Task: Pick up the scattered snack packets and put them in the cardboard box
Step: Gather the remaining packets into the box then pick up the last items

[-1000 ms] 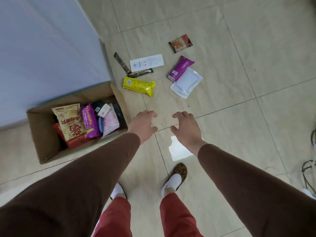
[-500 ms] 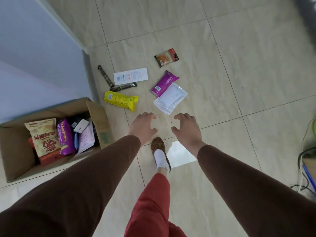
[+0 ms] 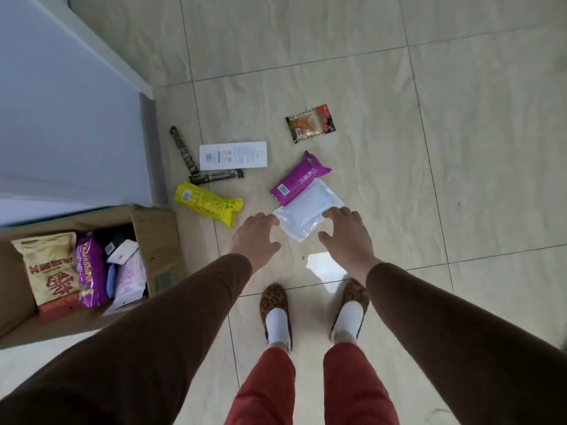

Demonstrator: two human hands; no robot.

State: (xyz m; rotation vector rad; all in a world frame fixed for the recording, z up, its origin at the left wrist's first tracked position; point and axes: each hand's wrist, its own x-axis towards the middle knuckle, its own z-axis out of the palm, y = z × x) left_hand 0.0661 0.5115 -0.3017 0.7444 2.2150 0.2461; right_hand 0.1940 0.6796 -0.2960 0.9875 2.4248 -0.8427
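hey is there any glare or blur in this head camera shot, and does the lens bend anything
Head view: a bright glare patch sits on the floor tiles just below the right hand; the wide lens bows the tile grout lines and stretches the sleeves at the bottom edge; the cardboard box and its packets look slightly soft; the scattered packets, such as the yellow one, are fairly sharp; lighting is even, shadows faint.
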